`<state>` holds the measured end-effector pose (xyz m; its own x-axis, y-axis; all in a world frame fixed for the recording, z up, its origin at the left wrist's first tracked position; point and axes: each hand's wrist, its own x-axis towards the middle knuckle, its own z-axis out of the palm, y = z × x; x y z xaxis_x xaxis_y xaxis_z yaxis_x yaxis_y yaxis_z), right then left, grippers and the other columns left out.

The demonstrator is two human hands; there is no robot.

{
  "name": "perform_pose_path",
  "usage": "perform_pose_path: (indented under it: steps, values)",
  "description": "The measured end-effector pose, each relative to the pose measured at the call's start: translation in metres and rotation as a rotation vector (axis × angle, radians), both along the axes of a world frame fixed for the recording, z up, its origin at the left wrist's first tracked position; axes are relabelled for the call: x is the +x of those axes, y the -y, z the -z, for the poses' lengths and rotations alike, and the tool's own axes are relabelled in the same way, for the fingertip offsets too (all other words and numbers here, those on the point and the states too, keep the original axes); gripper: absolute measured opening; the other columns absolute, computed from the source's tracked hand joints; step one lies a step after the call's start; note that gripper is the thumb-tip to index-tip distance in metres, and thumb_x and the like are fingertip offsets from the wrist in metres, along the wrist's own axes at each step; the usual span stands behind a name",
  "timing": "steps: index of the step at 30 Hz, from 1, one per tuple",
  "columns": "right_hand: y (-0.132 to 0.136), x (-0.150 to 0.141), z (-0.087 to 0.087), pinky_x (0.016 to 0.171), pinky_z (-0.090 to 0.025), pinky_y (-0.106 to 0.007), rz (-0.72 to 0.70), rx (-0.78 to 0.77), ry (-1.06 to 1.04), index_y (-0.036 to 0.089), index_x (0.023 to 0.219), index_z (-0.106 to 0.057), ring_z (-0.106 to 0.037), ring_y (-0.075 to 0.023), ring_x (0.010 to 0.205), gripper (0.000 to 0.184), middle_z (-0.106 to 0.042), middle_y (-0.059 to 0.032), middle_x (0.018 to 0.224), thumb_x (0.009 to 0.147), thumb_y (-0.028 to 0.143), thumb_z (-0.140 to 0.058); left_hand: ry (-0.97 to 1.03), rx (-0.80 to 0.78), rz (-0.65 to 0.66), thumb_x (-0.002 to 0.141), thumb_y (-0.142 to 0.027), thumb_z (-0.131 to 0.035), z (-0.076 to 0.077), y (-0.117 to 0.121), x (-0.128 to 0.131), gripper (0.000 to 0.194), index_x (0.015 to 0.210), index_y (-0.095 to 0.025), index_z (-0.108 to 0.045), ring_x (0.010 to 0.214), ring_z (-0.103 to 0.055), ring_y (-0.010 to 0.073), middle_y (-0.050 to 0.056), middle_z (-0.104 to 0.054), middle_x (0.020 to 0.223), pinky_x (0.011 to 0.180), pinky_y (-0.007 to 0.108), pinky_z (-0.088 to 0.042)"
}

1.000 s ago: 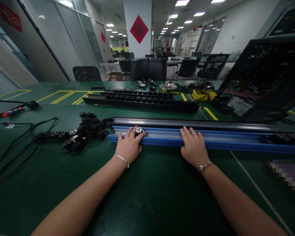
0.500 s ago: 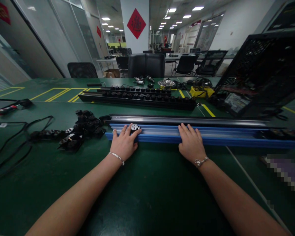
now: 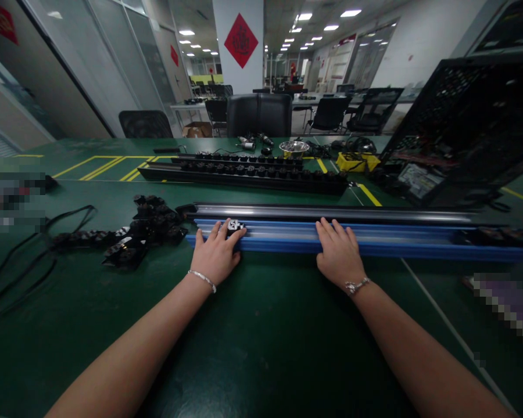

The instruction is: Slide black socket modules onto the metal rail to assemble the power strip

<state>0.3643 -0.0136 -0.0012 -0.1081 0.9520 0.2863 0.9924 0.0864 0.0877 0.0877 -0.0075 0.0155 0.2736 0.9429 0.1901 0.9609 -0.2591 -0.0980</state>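
A long blue rail with an open channel lies across the green table in front of me. My left hand is at its left part, thumb and fingers closed around a small black part with a black-and-white patterned top that sits in the channel. Some of that part is hidden by my fingers. My right hand grips the rail near its middle, fingers reaching over the channel and thumb at the near side. Dark modules sit in the rail's right end. Directly behind runs a black rail.
Left of the rail lies a heap of black modules with cables. Further back are black rails filled with modules, a metal bowl and a yellow box. A large black case stands at right.
My left hand and the small patterned part have shifted slightly left along the blue rail. My right hand and the rail have stayed put.
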Motion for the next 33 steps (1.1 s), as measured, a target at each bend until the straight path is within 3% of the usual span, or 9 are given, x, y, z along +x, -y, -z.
perform_pose_path:
  steps: [33]
  values:
    - [-0.001, 0.001, 0.002, 0.109, -0.023, -0.045, -0.002, 0.016, 0.008, 0.009, 0.138, -0.039, -0.031, -0.0256, 0.133, 0.063, -0.039, -0.0087, 0.145, 0.076, 0.016, -0.04, -0.022, 0.015, -0.04, 0.082, -0.037, -0.047, 0.0, 0.0, -0.023, 0.054, 0.135, -0.037, -0.038, 0.134, -0.032, 0.0323, 0.008, -0.036, 0.148, 0.101, 0.063, -0.027]
